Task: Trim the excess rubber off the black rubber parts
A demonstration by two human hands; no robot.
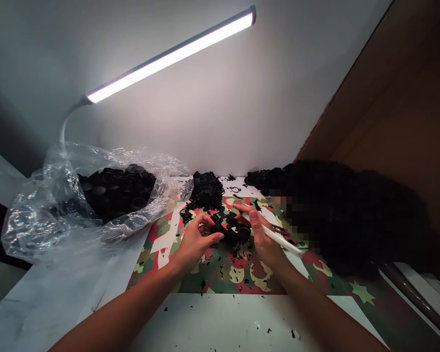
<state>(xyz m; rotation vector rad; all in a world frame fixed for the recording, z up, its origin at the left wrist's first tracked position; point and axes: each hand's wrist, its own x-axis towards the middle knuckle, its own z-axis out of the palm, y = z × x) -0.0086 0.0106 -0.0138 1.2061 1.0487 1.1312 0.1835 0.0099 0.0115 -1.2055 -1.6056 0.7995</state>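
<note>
My left hand [198, 242] is curled over the patterned sheet, thumb and fingers closed around a small dark black part [217, 224]. Its outline merges with the black scraps [238, 234] beside it. A slim white pen-shaped tool [278, 238] lies in my right hand [262, 239], gripped between thumb and fingers. Its rear end points toward the lower right; the tip is hidden among the fingers and scraps. Both hands are close together over the sheet [220, 278], which has red, green and yellow shapes.
On the left, a clear plastic bag [29, 220] holds several round black ridged pieces [113, 188]. Black shavings form a heap [207, 190] behind my hands, and a large dark pile [333, 210] lies right. A lit lamp [172, 58] hangs overhead. Cardboard [399, 112] stands at right.
</note>
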